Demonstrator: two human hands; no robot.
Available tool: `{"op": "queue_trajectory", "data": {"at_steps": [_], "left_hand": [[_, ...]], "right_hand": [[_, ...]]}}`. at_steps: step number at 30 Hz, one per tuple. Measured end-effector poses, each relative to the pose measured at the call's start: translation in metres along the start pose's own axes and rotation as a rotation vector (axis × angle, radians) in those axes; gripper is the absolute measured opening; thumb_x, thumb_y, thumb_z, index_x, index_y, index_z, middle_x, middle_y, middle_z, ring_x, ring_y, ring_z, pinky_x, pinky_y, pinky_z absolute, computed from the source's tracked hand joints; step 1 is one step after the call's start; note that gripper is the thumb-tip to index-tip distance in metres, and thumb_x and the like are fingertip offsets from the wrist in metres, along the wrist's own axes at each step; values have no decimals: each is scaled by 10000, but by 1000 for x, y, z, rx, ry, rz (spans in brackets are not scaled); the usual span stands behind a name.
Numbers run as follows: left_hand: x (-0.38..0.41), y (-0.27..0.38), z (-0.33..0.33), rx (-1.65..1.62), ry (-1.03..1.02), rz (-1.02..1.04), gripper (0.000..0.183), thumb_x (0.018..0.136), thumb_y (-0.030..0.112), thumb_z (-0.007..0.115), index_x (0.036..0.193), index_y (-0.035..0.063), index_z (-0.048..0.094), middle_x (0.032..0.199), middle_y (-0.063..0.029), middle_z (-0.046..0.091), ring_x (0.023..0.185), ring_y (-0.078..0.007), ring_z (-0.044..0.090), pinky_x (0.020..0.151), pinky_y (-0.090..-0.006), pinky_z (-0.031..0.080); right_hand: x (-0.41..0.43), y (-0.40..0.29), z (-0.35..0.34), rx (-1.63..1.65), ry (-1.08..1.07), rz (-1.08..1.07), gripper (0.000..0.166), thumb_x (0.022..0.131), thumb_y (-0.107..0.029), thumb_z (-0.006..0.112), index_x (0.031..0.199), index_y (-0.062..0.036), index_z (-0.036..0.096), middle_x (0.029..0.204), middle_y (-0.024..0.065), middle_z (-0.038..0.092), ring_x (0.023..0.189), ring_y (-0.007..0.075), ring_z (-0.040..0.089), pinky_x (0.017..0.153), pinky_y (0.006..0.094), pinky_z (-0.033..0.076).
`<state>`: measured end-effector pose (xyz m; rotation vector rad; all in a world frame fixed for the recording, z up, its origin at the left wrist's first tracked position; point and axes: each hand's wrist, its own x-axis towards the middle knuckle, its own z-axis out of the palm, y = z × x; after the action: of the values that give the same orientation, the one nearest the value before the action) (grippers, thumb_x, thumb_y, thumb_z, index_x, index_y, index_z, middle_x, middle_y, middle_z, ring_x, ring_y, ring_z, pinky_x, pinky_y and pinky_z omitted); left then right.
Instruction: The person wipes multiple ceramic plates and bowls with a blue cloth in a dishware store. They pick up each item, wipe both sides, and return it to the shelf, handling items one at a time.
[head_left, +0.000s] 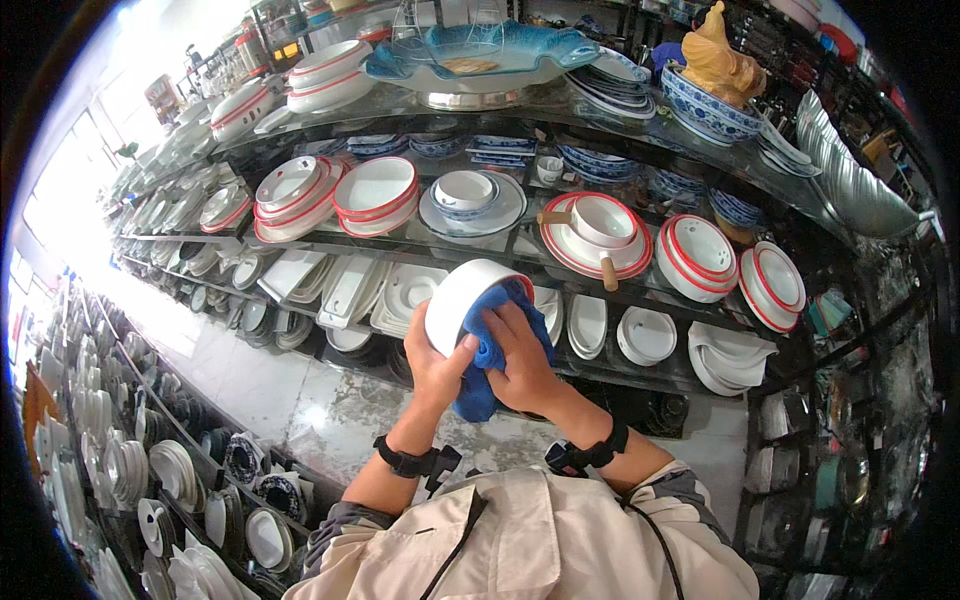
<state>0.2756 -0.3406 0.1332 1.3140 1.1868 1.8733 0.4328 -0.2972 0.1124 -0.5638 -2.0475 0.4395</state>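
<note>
My left hand (437, 367) grips a white ceramic bowl (454, 300) with a red rim, holding it tilted in front of my chest. A blue cloth (480, 390) is bunched in my right hand (521, 360), which presses it against the bowl's open side. Part of the cloth hangs down below my fingers. Cloth and fingers hide most of the bowl's inside. Just beyond my hands, a shelf carries a red-rimmed pan with wooden handles (604, 220) on red-edged plates (553, 244), and a small white bowl (463, 189) stacked on blue-rimmed dishes.
Glass shelves (487, 247) rise close ahead, loaded with stacked dishes. On top stand a wavy blue dish (480, 56) and a blue-and-white bowl (709, 109) holding a yellow figurine (724, 64). More plates (176, 469) fill racks at lower left. Pale floor (330, 397) lies between.
</note>
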Motion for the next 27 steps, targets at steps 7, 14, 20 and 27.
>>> {"op": "queue_trajectory", "data": {"at_steps": [7,14,20,27], "left_hand": [[12,15,-11,54,-81,27,771,794,470,859,1284,-54,578,1134,-90,641,1038,-178,614,930,-336,494],[15,19,-22,20,-108,-14,745,782,425,890,1266,-64,604,1090,-86,678,1013,-169,632,908,-333,509],[10,25,-17,0,-110,-24,717,773,401,905,1235,-66,618,1070,-80,682,988,-154,637,893,-319,519],[5,16,-11,239,-130,142,768,720,392,929,1262,-67,636,1070,-142,737,975,-196,692,886,-354,549]], "right_hand": [[33,-23,-36,-55,-326,-83,499,740,-71,672,1238,-66,687,1349,188,563,1214,442,538,1023,537,475],[19,-55,-41,-567,-403,-93,349,805,-177,668,1140,-124,750,1147,86,625,1043,267,616,814,418,469],[31,-42,-34,-616,-9,-158,461,803,-181,676,1260,-147,721,1149,52,605,1003,259,594,790,413,434],[22,-22,-9,-566,-153,243,607,735,-200,787,1314,-101,635,1251,133,614,1026,350,634,783,470,537]]}}
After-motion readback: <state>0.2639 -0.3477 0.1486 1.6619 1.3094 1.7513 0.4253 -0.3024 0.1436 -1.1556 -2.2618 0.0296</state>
